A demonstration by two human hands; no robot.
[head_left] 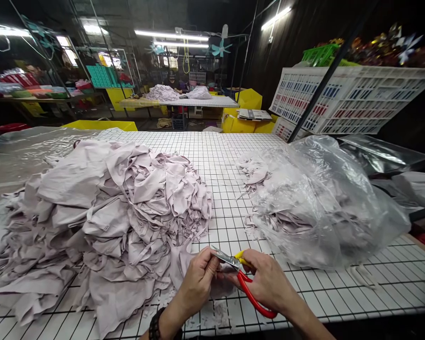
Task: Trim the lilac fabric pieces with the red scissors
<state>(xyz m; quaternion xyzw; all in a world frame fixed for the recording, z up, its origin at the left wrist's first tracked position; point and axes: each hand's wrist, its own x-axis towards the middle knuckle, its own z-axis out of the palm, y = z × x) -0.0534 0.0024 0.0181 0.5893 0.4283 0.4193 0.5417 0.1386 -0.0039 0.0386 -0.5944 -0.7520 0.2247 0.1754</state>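
My right hand [267, 278] grips a pair of scissors [250, 290] with one red and one yellow handle. Their blades point left and reach my left hand [198, 278], which pinches a piece of pale lilac fabric [180, 264]. Part of that piece hangs below my hands, and its edge at the blades is hidden by my fingers. To the left lies a big heap of the same lilac fabric [127, 198]. On the right, a clear plastic bag [326, 198] holds more of it, with some pieces spilling from its open side.
The table [226, 189] has a white top with a black grid. Small fabric scraps [217, 314] lie near its front edge. A white plastic crate [340, 99] stands beyond the bag, behind a dark slanted pole [331, 71]. Another table [216, 101] with fabric piles stands farther back.
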